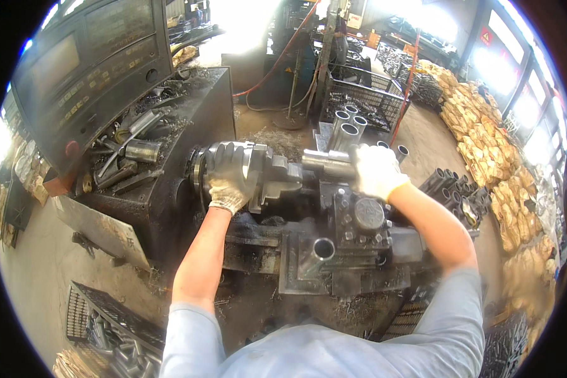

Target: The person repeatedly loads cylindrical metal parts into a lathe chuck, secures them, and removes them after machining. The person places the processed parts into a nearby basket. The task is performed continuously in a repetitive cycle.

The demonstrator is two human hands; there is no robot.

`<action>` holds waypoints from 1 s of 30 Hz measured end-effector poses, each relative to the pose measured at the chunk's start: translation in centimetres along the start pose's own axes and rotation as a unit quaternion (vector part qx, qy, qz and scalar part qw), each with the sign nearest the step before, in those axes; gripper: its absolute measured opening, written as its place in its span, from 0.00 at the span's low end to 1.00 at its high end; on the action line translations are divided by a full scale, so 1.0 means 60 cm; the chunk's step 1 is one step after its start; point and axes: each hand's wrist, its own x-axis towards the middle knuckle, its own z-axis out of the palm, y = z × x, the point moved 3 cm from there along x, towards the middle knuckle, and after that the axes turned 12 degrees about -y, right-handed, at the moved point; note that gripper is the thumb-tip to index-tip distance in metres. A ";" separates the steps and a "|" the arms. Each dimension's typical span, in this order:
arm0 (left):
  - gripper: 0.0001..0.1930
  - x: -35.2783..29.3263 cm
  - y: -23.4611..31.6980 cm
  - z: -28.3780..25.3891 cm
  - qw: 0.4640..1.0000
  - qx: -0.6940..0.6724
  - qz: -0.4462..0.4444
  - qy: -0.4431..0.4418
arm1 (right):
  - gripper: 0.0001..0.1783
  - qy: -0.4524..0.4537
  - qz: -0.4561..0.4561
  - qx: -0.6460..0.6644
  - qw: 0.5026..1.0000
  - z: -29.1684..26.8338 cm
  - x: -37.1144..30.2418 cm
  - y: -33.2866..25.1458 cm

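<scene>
Hidden under gloves and glare
The left hand covers most of the lathe chuck; the right hand hides the far end of the steel tube; fingers unseen inside gloves; the control panel keys are too small to tell; the doorway is blown out white

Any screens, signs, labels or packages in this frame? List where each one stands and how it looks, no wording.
Control panel screen: upper left, above the lathe; dark grey rectangle, unlit.
Button rows: right of the screen; small pale keys, with a red knob at the panel's lower edge.
Red sign: upper right wall, by the windows; small, roughly square.
Packages: none clearly visible.
</scene>
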 end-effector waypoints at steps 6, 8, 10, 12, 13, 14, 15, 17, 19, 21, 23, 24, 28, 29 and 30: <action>0.46 -0.284 0.214 -0.078 0.606 -0.790 -0.065 -0.060 | 0.38 0.006 -0.023 0.229 0.973 -0.038 -0.233 -0.244; 0.33 -0.376 0.225 -0.044 0.518 -0.812 -0.252 -0.101 | 0.48 0.007 -0.114 0.318 0.941 0.009 -0.267 -0.306; 0.27 -0.425 0.212 -0.003 0.459 -0.818 -0.323 -0.122 | 0.51 -0.103 -0.049 0.385 0.916 0.104 -0.277 -0.329; 0.31 -0.456 0.199 0.039 0.484 -0.753 -0.413 -0.169 | 0.43 -0.318 0.016 0.432 0.844 0.228 -0.289 -0.340; 0.33 -0.457 0.195 0.056 0.492 -0.755 -0.393 -0.181 | 0.39 -0.417 0.030 0.435 0.797 0.287 -0.292 -0.345; 0.31 -0.465 0.194 0.070 0.491 -0.746 -0.395 -0.216 | 0.34 -0.403 0.036 0.530 0.745 0.330 -0.307 -0.348; 0.30 -0.469 0.193 0.085 0.433 -0.781 -0.401 -0.204 | 0.30 -0.384 0.046 0.609 0.692 0.365 -0.313 -0.347; 0.28 -0.487 0.200 0.104 0.285 -0.844 -0.410 -0.199 | 0.27 -0.384 0.046 0.732 0.561 0.405 -0.321 -0.349; 0.26 -0.509 0.198 0.112 0.198 -0.860 -0.456 -0.117 | 0.30 -0.316 -0.024 0.682 0.659 0.395 -0.328 -0.336; 0.28 -0.518 0.197 0.106 0.180 -0.888 -0.400 -0.142 | 0.34 -0.349 -0.039 0.678 0.646 0.366 -0.341 -0.321; 0.29 -0.519 0.190 0.092 0.256 -0.859 -0.399 -0.193 | 0.33 -0.277 -0.065 0.665 0.690 0.324 -0.349 -0.289; 0.30 -0.510 0.183 0.084 0.355 -0.819 -0.401 -0.207 | 0.29 -0.237 -0.012 0.652 0.720 0.311 -0.355 -0.264; 0.44 -0.420 0.210 0.044 0.753 -0.603 -0.191 -0.180 | 0.22 -0.072 0.190 0.674 0.710 0.316 -0.374 -0.174; 0.46 -0.386 0.230 0.043 0.835 -0.510 -0.124 -0.166 | 0.24 -0.038 0.185 0.641 0.744 0.322 -0.374 -0.159; 0.44 -0.354 0.247 0.054 0.886 -0.413 -0.111 -0.179 | 0.25 -0.044 0.174 0.616 0.767 0.328 -0.378 -0.151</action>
